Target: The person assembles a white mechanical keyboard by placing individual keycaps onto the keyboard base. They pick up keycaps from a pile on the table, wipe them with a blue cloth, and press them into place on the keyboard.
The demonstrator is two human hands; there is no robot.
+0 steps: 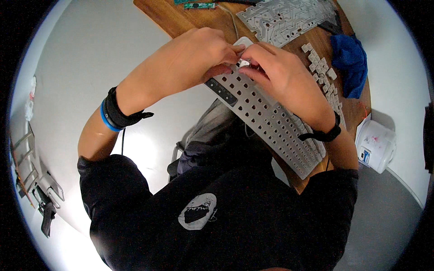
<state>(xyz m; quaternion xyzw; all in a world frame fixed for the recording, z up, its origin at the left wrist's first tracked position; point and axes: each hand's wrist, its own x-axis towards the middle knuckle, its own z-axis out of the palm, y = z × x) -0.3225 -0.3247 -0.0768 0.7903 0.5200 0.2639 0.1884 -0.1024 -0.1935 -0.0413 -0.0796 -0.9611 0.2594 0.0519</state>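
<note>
A grey keyboard frame (271, 117) with rows of square key openings lies slantwise, its far end under both hands. My left hand (212, 52) is closed at that far end, its curled fingers and thumb against the frame's edge. My right hand (278, 70) is across from it, thumb and fingers pinched close together over the frame. A small white piece (244, 63) shows between the two hands' fingertips; its kind is partly hidden. A dark panel (221, 92) runs along the frame's left edge.
Loose pale keycaps (322, 67) lie on the wooden table (194, 20) right of the frame. Behind are a printed circuit membrane sheet (285, 20) and a green circuit board (199, 6). A blue cloth (350, 63) hangs at the right edge, near a white tub (377, 144).
</note>
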